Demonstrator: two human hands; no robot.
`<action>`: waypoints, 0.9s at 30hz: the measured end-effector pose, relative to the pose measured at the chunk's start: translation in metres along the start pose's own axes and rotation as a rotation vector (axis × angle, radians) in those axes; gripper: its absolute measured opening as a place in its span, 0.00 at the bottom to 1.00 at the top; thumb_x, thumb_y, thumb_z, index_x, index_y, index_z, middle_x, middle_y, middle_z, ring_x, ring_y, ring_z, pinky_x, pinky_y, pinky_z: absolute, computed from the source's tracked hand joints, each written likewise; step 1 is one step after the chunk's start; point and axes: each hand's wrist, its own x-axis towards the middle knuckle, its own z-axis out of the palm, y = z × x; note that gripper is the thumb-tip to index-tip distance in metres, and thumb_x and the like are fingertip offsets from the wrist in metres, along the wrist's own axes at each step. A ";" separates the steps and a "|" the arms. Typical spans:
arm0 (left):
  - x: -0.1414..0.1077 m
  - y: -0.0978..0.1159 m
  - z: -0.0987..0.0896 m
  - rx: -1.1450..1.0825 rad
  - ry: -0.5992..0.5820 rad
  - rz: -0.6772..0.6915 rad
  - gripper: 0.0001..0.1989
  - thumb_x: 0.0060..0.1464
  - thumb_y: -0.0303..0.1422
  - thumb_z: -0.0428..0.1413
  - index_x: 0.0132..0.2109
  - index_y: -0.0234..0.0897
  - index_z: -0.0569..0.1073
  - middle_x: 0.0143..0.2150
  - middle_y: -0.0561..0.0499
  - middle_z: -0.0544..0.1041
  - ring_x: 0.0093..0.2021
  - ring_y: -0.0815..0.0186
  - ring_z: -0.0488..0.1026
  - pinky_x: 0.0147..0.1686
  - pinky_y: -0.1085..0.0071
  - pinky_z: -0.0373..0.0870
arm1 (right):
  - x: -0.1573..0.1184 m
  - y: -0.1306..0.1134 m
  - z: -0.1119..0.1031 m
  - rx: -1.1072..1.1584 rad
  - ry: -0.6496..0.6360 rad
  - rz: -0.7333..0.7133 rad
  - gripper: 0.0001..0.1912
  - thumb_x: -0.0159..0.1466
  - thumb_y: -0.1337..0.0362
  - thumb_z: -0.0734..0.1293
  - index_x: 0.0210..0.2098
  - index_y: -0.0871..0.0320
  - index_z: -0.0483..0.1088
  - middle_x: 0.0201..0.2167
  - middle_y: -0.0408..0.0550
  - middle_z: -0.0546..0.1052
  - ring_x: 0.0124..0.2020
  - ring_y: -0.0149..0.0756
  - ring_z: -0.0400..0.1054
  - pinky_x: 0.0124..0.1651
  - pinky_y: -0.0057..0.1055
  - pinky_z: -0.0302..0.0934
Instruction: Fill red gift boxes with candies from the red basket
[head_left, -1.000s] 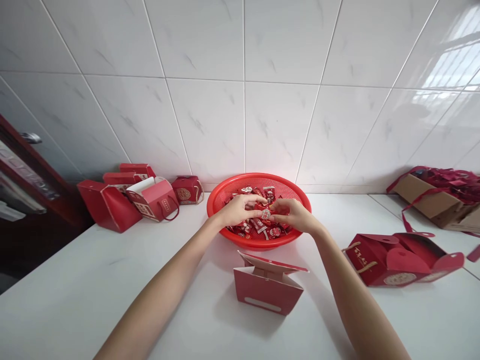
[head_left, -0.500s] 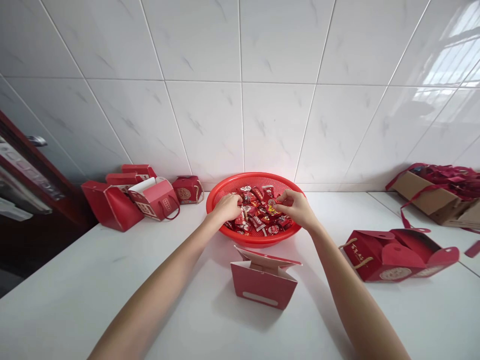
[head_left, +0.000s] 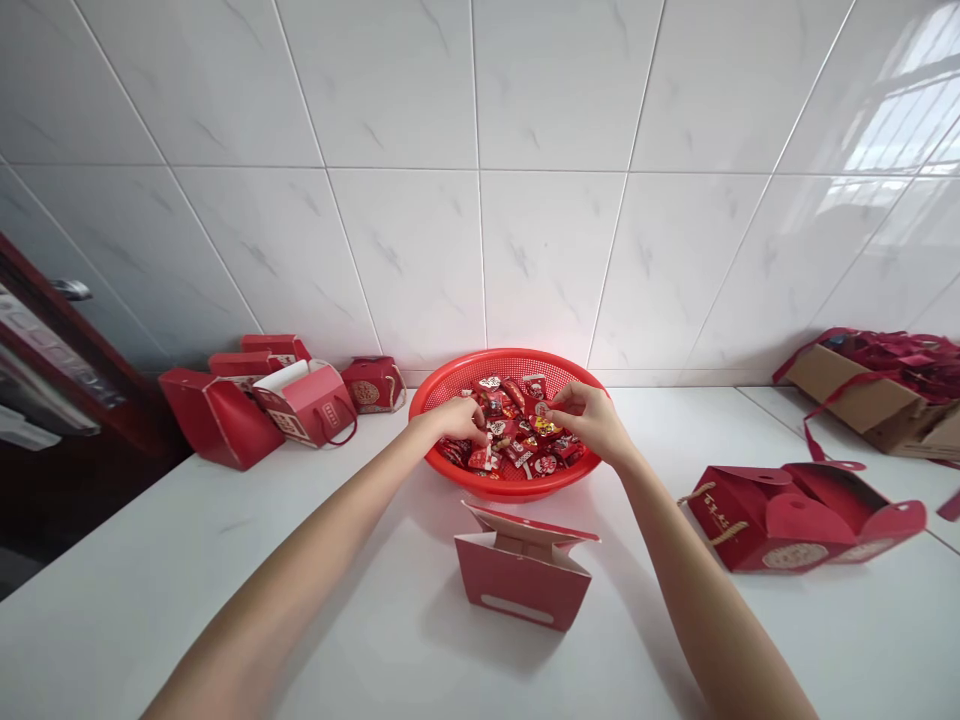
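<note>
A round red plastic basket [head_left: 504, 495] holds many small wrapped candies [head_left: 517, 425], mostly red. Inside its left part is my left hand [head_left: 459, 420], fingers closed and pointing down at the candies; what they grip is too small to name. My right hand [head_left: 589, 415] is over the basket's right part, thumb and fingers pinched together by a candy with yellow on it. Whatever lies between those fingertips cannot be made out. In front of the basket an open-topped red paper box [head_left: 523, 582] stands upright, touched by neither hand.
Red gift boxes [head_left: 304, 400] stand at the left back, with a small corded one [head_left: 373, 385] beside them. On the right lie opened red boxes [head_left: 799, 520] and a cardboard box [head_left: 855, 395] of dark red ribbons. A tiled wall [head_left: 555, 270] rises behind.
My left hand has shifted slightly down within the basket, its fingers now lower among the candies. My right hand has stayed nearly in place. The view has tilted a little.
</note>
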 end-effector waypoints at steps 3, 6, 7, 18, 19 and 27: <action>-0.005 0.003 0.003 -0.053 -0.071 0.031 0.06 0.39 0.34 0.67 0.27 0.39 0.80 0.27 0.53 0.81 0.31 0.63 0.76 0.31 0.73 0.67 | -0.001 0.000 0.001 0.002 0.004 -0.003 0.14 0.53 0.54 0.73 0.27 0.54 0.66 0.26 0.44 0.76 0.28 0.37 0.71 0.31 0.34 0.66; -0.008 0.004 0.004 -0.106 -0.083 0.075 0.05 0.41 0.33 0.67 0.27 0.39 0.80 0.28 0.53 0.81 0.32 0.62 0.76 0.33 0.72 0.68 | -0.001 0.001 0.002 0.015 0.007 -0.008 0.12 0.53 0.56 0.72 0.27 0.54 0.66 0.27 0.45 0.76 0.29 0.38 0.72 0.33 0.35 0.66; -0.009 0.004 0.003 -0.124 -0.069 0.090 0.04 0.43 0.33 0.66 0.28 0.38 0.79 0.29 0.52 0.82 0.33 0.62 0.76 0.34 0.71 0.68 | -0.001 0.001 0.002 0.017 0.010 -0.010 0.11 0.53 0.57 0.72 0.27 0.54 0.66 0.28 0.45 0.76 0.29 0.38 0.72 0.33 0.35 0.66; -0.009 0.006 0.006 -0.554 0.072 0.253 0.15 0.59 0.46 0.57 0.37 0.37 0.71 0.35 0.49 0.79 0.33 0.63 0.74 0.36 0.68 0.72 | -0.001 -0.001 0.004 0.028 -0.009 0.005 0.14 0.53 0.55 0.72 0.27 0.55 0.65 0.27 0.43 0.74 0.28 0.36 0.68 0.33 0.34 0.62; -0.009 0.006 0.007 -0.599 0.080 0.264 0.17 0.57 0.47 0.59 0.37 0.37 0.71 0.34 0.49 0.78 0.32 0.63 0.74 0.35 0.68 0.71 | -0.002 -0.002 0.004 0.033 -0.013 0.007 0.14 0.53 0.54 0.72 0.27 0.55 0.66 0.27 0.43 0.74 0.29 0.36 0.68 0.33 0.34 0.62; -0.011 0.007 0.008 -0.691 0.222 0.262 0.13 0.54 0.40 0.62 0.42 0.37 0.75 0.31 0.53 0.78 0.34 0.63 0.76 0.37 0.70 0.71 | -0.004 -0.014 0.000 0.087 -0.019 0.026 0.18 0.53 0.50 0.74 0.32 0.58 0.73 0.29 0.45 0.76 0.31 0.37 0.69 0.35 0.35 0.63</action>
